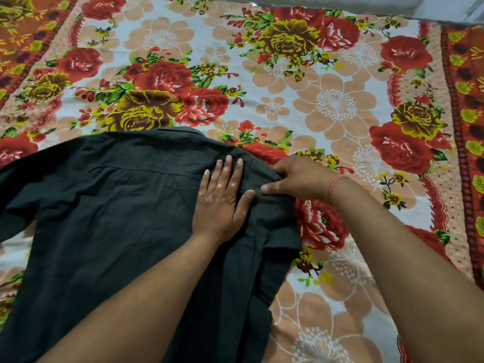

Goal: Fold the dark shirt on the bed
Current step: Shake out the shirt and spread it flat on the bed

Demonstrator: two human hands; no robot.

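Observation:
The dark shirt (112,221) lies back side up on the flowered bed sheet (327,100), collar at the far edge. Its left sleeve spreads out toward the left. The right side is doubled inward, forming a thick folded strip along the right edge. My left hand (221,203) presses flat on the shirt near the right shoulder, fingers spread. My right hand (296,179) rests on the folded right shoulder edge, its thumb on the cloth and its fingers curled around the fold.
The sheet covers the whole bed, with a red patterned border (463,127) on the right and another at the far left. A pale wall or floor strip (392,6) shows beyond the bed's far edge.

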